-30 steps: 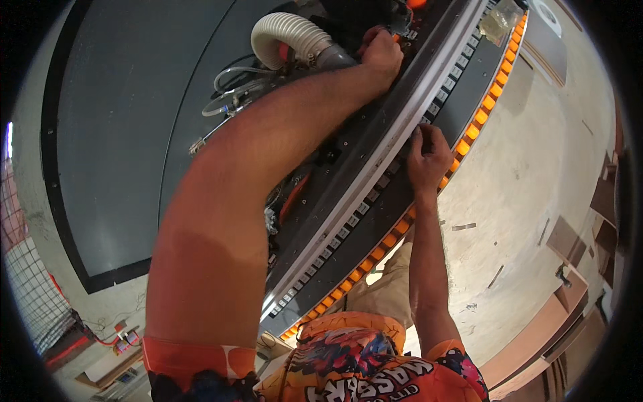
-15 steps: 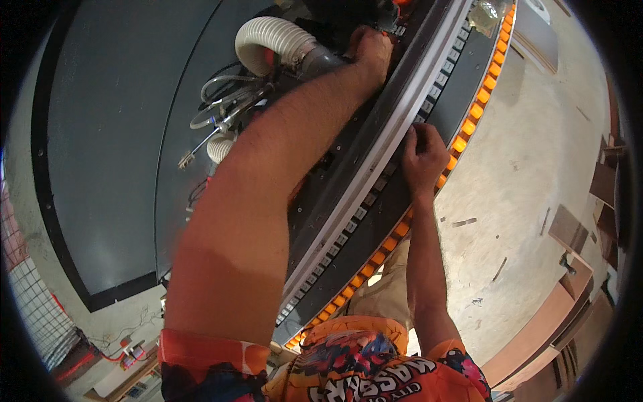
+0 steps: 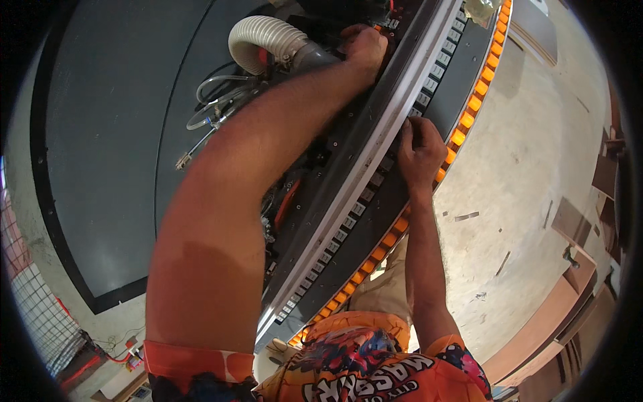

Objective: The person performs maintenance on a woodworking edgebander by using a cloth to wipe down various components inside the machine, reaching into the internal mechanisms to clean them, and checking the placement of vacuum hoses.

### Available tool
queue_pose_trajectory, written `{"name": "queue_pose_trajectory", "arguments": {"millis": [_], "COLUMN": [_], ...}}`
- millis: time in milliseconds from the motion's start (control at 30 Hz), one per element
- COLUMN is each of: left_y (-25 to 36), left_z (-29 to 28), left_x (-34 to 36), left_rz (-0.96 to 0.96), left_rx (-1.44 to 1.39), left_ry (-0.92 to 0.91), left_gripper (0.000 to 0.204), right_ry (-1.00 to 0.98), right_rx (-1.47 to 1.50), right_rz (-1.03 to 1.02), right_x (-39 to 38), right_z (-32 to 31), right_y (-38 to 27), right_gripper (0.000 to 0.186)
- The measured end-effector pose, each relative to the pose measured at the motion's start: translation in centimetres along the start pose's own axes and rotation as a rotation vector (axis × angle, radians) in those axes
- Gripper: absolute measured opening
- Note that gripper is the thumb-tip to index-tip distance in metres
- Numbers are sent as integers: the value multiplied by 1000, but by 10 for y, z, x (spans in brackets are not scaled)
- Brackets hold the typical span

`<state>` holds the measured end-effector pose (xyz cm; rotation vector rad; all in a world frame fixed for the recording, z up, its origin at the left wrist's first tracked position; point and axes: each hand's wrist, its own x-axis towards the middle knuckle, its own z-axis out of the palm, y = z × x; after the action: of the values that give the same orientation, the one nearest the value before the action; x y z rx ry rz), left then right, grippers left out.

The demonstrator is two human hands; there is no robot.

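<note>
My left hand (image 3: 365,52) is curled among black machine parts at the top, near small orange pieces (image 3: 377,28), beside a white corrugated hose (image 3: 266,39) on a grey fitting. What its fingers hold is hidden. Clear thin tubes (image 3: 220,79) with a metal fitting lie left of my forearm. My right hand (image 3: 422,153) has curled fingers at the outer edge of a long silver rail (image 3: 383,144), on a row of small light-grey square pieces (image 3: 439,70); I cannot make out what they grip. A strip of orange blocks (image 3: 475,100) runs beyond it.
A large dark grey panel (image 3: 100,154) fills the left. Pale concrete floor (image 3: 529,167) lies to the right, with boards (image 3: 576,221) and offcuts along the far side. A wire mesh (image 3: 30,295) stands at lower left. A clear plastic bag (image 3: 481,12) sits at the rail's far end.
Both hands have shifted slightly left in the picture, along with the machine and rail, and the right hand sits slightly higher. Their curled poses look much the same.
</note>
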<state>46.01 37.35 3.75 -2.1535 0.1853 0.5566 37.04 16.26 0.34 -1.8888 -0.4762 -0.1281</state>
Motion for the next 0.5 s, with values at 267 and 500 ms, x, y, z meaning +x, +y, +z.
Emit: {"name": "queue_pose_trajectory", "arguments": {"millis": [267,500], "left_y": [12,-13], "left_z": [85,1], "left_x": [13,5], "left_rz": [-241,-35], "left_rx": [-353,-177], "left_ry": [13,28], "left_gripper": [23,24], "right_ry": [-107,-18], "right_rx": [81,-10], "right_rz": [-5,31], "right_x": [-14,-2], "right_z": [12,-1], "right_y": [-18,-2], "right_gripper": [7,8]}}
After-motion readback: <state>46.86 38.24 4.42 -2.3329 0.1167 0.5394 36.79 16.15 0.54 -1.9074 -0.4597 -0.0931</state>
